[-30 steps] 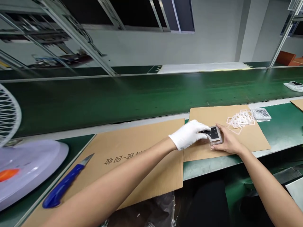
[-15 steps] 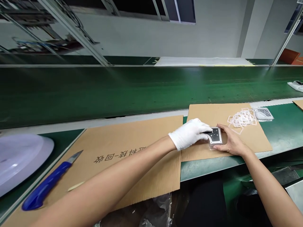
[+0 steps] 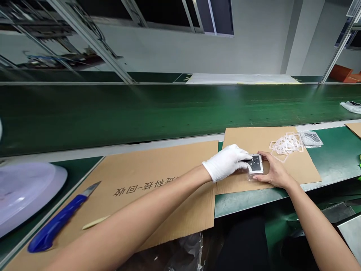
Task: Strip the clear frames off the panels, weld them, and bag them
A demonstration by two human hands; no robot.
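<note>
A small square piece (image 3: pixel 256 164), black on top with a pale rim and a clear underside, is between my two hands over the right cardboard sheet (image 3: pixel 239 137). My left hand (image 3: pixel 229 162), in a white glove, closes its fingers on the piece's left side. My bare right hand (image 3: pixel 273 170) grips the opposite side between thumb and fingers. Beyond the right hand lies a tangled heap of thin white frames (image 3: pixel 287 145). A stack of speckled flat squares (image 3: pixel 310 139) sits beside that heap.
A blue-handled knife (image 3: pixel 58 225) lies on the left cardboard sheet (image 3: pixel 169 158), near a thin pale strip (image 3: pixel 94 222). At far left stands a pale lilac plastic object (image 3: pixel 25 192). A green belt (image 3: pixel 158 113) runs behind the bench. A white packet (image 3: pixel 352 107) rests on it.
The view has tilted up slightly, so the bench appears a little lower. Both hands keep their hold on the square piece, with hardly any movement.
</note>
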